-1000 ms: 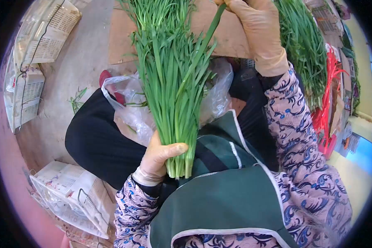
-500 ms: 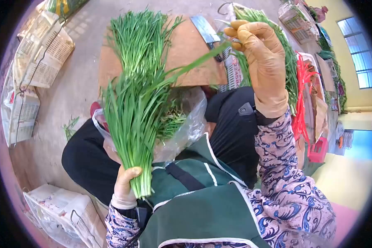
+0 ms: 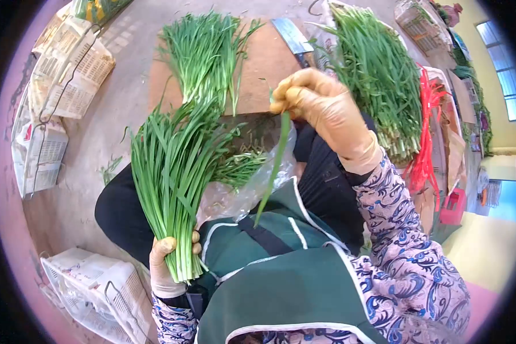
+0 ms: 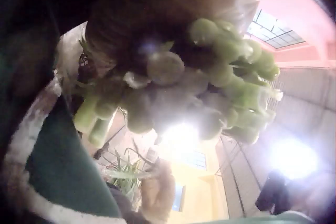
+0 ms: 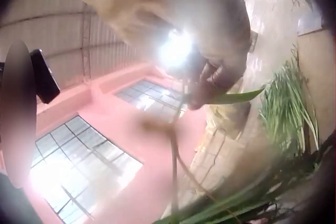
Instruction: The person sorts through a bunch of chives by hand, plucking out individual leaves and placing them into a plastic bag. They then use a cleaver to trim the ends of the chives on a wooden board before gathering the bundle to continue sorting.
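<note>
We find the left hand [image 3: 167,261] clenched around the lower stems of a bunch of green stalks [image 3: 175,172], its thumb laid across the near side. The bunch is held over the lap, its pale cut ends toward the body and its leaves fanning away; in the left wrist view we see these ends crowded together close to the lens. We record the right hand [image 3: 332,114] raised to the other side, well apart from the bunch, its thumb and fingertips pinching one narrow green leaf [image 3: 276,166] that hangs down in front of the apron [image 3: 281,292]. Beyond the bunch we note a brown board [image 3: 264,74] bearing a second bunch [image 3: 203,57], with a knife [image 3: 292,39] at the board's far right corner, blade pointing away. We cannot tell whether the tips of the held bunch touch the second one, as they overlap in the head view. Between the legs we observe a clear plastic bag [image 3: 258,183], with loose green trimmings [image 3: 241,167] at it. To the right of the board we log a larger pile of green stalks [image 3: 378,80], and just beside it a hanging cluster of red strips [image 3: 425,132]. On the left side we note white crates [image 3: 80,74], and nearer the body another pale crate [image 3: 92,281] with a dark wire handle. The right wrist view is partly blurred by glare.
</note>
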The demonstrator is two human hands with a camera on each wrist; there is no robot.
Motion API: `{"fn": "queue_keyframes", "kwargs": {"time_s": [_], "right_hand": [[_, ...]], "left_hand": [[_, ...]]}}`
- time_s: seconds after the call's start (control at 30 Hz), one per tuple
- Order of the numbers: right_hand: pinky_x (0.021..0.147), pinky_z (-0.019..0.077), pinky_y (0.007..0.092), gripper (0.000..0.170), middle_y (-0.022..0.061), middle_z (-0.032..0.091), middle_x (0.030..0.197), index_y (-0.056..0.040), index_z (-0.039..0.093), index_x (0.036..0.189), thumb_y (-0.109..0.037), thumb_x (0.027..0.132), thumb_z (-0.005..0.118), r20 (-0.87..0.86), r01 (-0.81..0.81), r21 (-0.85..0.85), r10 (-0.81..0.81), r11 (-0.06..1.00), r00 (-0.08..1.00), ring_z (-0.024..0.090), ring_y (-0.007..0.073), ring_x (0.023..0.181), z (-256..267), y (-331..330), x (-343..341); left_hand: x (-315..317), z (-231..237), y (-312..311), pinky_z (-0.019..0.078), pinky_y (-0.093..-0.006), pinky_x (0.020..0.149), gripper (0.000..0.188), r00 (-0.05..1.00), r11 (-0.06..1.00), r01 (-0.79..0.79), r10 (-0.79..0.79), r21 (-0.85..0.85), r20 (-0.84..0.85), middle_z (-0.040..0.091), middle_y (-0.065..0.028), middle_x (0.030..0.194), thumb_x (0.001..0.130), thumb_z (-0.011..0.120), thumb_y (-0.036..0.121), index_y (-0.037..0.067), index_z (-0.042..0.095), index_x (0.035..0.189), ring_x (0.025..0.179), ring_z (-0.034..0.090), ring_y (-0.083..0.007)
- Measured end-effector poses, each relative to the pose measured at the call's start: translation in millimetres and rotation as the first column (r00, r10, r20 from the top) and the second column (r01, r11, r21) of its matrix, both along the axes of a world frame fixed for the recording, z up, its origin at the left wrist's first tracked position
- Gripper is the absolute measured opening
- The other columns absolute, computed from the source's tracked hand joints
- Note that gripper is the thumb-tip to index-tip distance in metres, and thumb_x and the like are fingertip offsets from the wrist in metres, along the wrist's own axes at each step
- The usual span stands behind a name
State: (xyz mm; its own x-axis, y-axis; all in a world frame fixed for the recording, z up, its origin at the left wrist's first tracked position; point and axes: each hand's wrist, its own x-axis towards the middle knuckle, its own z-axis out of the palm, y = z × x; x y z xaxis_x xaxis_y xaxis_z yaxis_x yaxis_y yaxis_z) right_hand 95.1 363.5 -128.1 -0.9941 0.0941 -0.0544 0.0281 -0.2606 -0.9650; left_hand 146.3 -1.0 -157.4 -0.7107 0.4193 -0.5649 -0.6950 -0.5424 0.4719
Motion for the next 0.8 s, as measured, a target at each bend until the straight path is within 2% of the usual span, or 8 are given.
{"fn": "queue_keyframes", "kwargs": {"time_s": [0.07,0.1,0.2,0.33,0.47,0.6,0.7,0.8], "right_hand": [[0.079,0.0519,0.0278,0.017,0.0059,0.067,0.1,-0.002,0.063,0.107,-0.015,0.097,0.059,0.102,-0.208,0.09,0.199,0.974,0.975,0.066,0.0164,0.092,-14,-11,0],[0.08,0.051,0.0324,0.023,0.0097,0.066,0.104,-0.0003,0.061,0.11,-0.018,0.095,0.061,0.066,-0.284,0.434,0.283,0.855,0.957,0.065,0.0206,0.092,-29,-14,1],[0.073,0.0511,0.036,0.019,0.0135,0.068,0.09,-0.003,0.066,0.094,-0.021,0.089,0.061,0.16,-0.217,0.961,0.297,0.171,0.941,0.066,0.0288,0.083,-29,-22,0],[0.067,0.0516,0.042,0.026,0.0152,0.064,0.07,-0.0055,0.065,0.076,-0.031,0.076,0.069,0.253,-0.31,0.911,0.225,0.272,0.941,0.064,0.0348,0.069,-18,-27,-2],[0.067,0.0554,0.0327,0.049,0.0128,0.068,0.082,0.0,0.067,0.091,-0.049,0.088,0.067,0.487,-0.712,0.045,0.607,0.701,0.628,0.069,0.0251,0.073,-28,-48,2],[0.091,0.0521,0.0373,0.076,0.018,0.057,0.129,0.0041,0.045,0.136,-0.056,0.091,0.059,0.314,-0.79,-0.432,0.894,0.435,0.321,0.058,0.0271,0.118,-41,-89,10],[0.1,0.0462,0.0403,0.074,0.0128,0.056,0.132,-0.0025,0.046,0.136,-0.053,0.087,0.066,0.011,-0.67,-0.691,0.931,0.271,0.366,0.051,0.0239,0.125,-47,-117,9],[0.101,0.0454,0.0382,0.072,0.0118,0.056,0.132,-0.0051,0.046,0.138,-0.05,0.086,0.069,-0.164,-0.514,-0.808,0.726,0.289,0.667,0.052,0.0225,0.124,-17,-134,-4]], "left_hand": [[4,9,-6,0.0554,-0.0341,0.069,0.059,0.999,1.0,-0.028,0.028,-0.008,0.023,0.059,-0.0226,0.109,0.076,0.069,0.016,-0.006,0.048,0.127,0.088,0.063,-0.0267],[6,11,-10,0.0544,-0.0344,0.068,0.062,0.999,0.999,-0.043,0.043,-0.005,0.025,0.059,-0.0228,0.108,0.075,0.07,0.017,-0.006,0.047,0.128,0.087,0.063,-0.0273],[10,32,-13,0.0538,-0.0338,0.068,0.065,0.999,0.997,-0.043,0.045,-0.066,0.02,0.059,-0.0235,0.108,0.074,0.071,0.02,-0.005,0.047,0.129,0.086,0.063,-0.0266],[17,57,-21,0.0519,-0.0325,0.062,0.069,0.999,0.988,-0.026,0.029,-0.155,0.013,0.058,-0.0242,0.105,0.068,0.074,0.022,-0.007,0.047,0.126,0.081,0.061,-0.0261],[21,69,-27,0.0512,-0.0303,0.059,0.07,0.997,0.977,0.03,-0.044,-0.213,-0.059,0.057,-0.0244,0.107,0.069,0.07,0.022,-0.007,0.046,0.128,0.076,0.06,-0.0241],[13,88,-25,0.0529,-0.0326,0.061,0.074,0.984,0.954,0.145,-0.166,-0.264,-0.058,0.065,-0.0186,0.095,0.062,0.086,0.022,-0.009,0.051,0.119,0.075,0.065,-0.0244],[4,89,-26,0.0489,-0.0349,0.091,0.081,0.948,0.914,0.245,-0.296,-0.322,-0.119,0.062,-0.0137,0.114,0.063,0.086,0.01,-0.006,0.045,0.131,0.104,0.062,-0.0234],[-6,84,-5,0.0459,-0.0354,0.097,0.086,0.88,0.815,0.234,-0.41,-0.53,-0.242,0.058,-0.0127,0.123,0.066,0.082,0.004,-0.003,0.037,0.139,0.112,0.058,-0.0224]]}}
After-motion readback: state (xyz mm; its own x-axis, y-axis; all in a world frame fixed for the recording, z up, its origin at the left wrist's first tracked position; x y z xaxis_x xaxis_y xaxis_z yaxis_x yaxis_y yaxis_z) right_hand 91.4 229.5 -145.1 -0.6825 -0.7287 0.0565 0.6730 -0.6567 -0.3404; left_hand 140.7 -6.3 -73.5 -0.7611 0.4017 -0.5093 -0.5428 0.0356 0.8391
